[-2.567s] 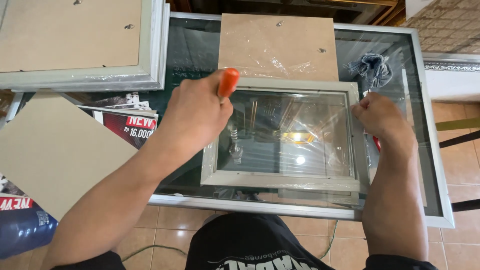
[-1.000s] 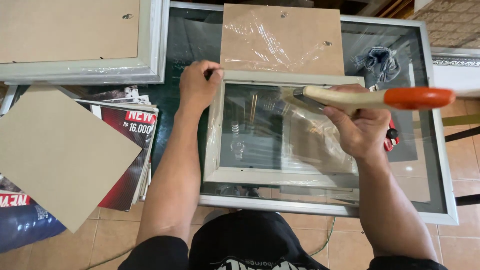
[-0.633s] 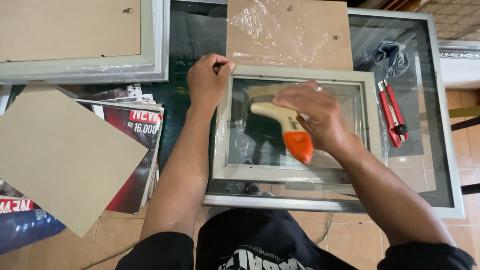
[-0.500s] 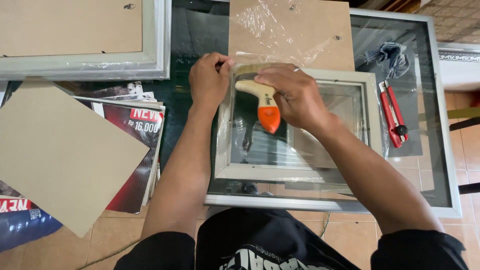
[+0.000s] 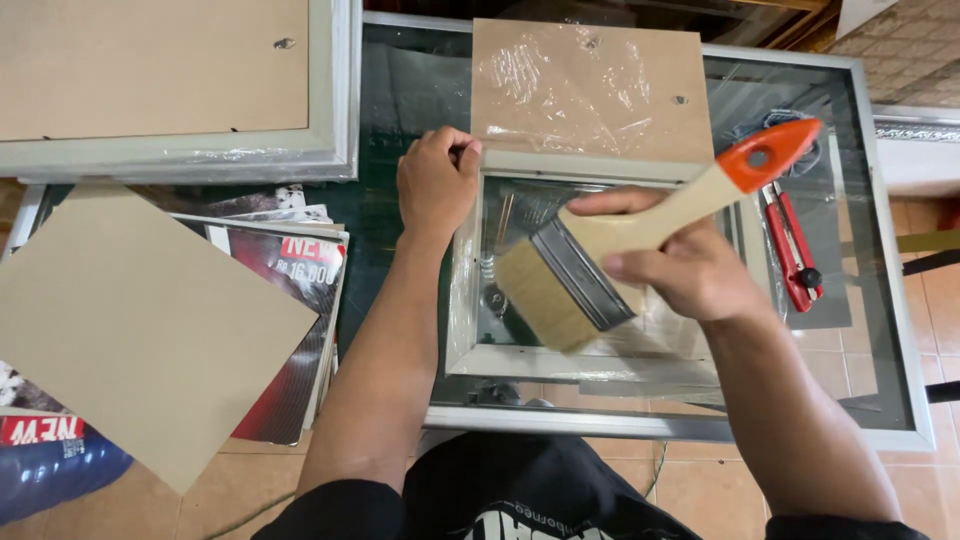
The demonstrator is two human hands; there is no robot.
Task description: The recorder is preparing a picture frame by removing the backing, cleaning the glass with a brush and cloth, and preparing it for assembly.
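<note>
Head view, looking straight down: the left hand point(image 5: 437, 185) is closed on the top-left corner of a small pale wooden picture frame with a glass pane point(image 5: 470, 300), fingers curled over the rail, apparently to pin the frame flat so it cannot slide. The right hand point(image 5: 690, 270) is clamped around the pale wooden handle of a wide flat paintbrush with a metal ferrule, tan bristles and an orange handle end point(image 5: 640, 240); the handle points toward 2 o'clock and the bristles toward 8 o'clock, lying over the glass inside the frame, whether touching it I cannot tell. The frame rests on a glass-topped table with a grey metal rim point(image 5: 880, 330), near the table's 6 o'clock edge and close to the person's body. At 12 o'clock from the frame, touching its top rail, lies a brown backing board wrapped in clear plastic film point(image 5: 590, 85). At 3 o'clock, just beside the frame, sits a red utility knife point(image 5: 790, 250), narrowing the room on that side. At 9 o'clock the dark glass is bare beside the left forearm, then a stack of magazines point(image 5: 290, 290) under a plain brown cardboard sheet point(image 5: 130, 330). At 10 o'clock lies a larger grey frame face down point(image 5: 330, 100).
</note>
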